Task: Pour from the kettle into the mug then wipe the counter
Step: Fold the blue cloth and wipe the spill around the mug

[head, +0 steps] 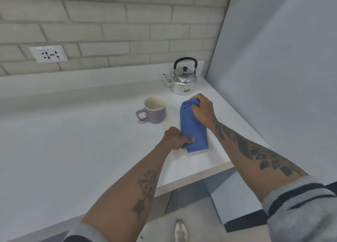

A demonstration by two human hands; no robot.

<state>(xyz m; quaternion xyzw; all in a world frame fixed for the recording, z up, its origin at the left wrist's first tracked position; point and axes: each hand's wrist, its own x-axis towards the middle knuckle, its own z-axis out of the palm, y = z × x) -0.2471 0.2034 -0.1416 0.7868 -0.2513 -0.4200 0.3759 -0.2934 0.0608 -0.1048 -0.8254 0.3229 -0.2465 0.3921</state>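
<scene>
A silver kettle (183, 81) with a black handle stands upright at the back right of the white counter (73, 141), its spout pointing left. In front of it and to the left sits a lilac mug (154, 112), handle to the left. A folded blue cloth (193, 130) lies on the counter just right of the mug. My right hand (202, 108) grips the cloth's far end. My left hand (176, 137) pinches its near left corner. Both hands press the cloth on the counter.
A brick wall runs behind the counter with a socket plate (48, 54) at the left. A plain grey wall (273, 77) closes the right side. The counter's front edge (191, 178) runs diagonally; floor and a shoe (180, 230) show below.
</scene>
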